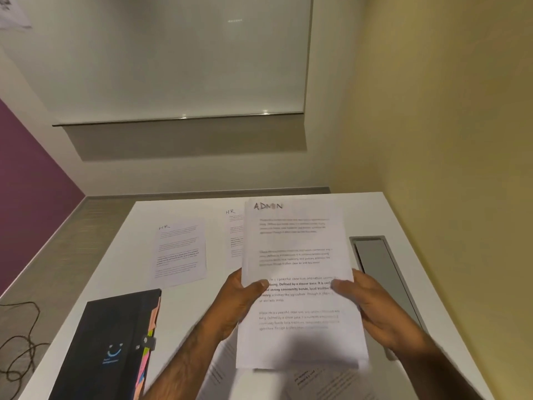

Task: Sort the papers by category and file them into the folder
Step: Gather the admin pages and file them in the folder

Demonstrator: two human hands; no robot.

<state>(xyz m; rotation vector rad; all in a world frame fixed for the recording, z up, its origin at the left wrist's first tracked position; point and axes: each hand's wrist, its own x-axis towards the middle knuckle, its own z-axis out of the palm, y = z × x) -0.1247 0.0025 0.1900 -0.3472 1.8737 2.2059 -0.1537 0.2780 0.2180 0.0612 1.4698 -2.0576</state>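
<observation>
The fingers [259, 284] of the left hand [239, 301] are curled round the left edge of a stack of white printed paper sheets [300, 319], with the thumb lying on the front. The right hand [377, 310] grips the right edge of the same stack, though it looks blurry. The stack is held up above the white desk [202, 313], in the middle of the frame and a bit to the right. The top sheet has the word ADMIN written by hand at its top. Under the stack, at the bottom of the frame, more printed sheets [317, 383] lie on the desk. In the lower left lies a closed black folder [115, 336] with a blue smile on it and coloured tabs [148, 350] sticking out of its right side. Further back on the desk lies a white sheet marked HR [180, 252]. A second sheet marked HR [235, 235] is partly hidden behind the stack. A grey metal flap [380, 272] sits in the desk on the right. A dark cable [20, 342] lies on the floor at the far left.
</observation>
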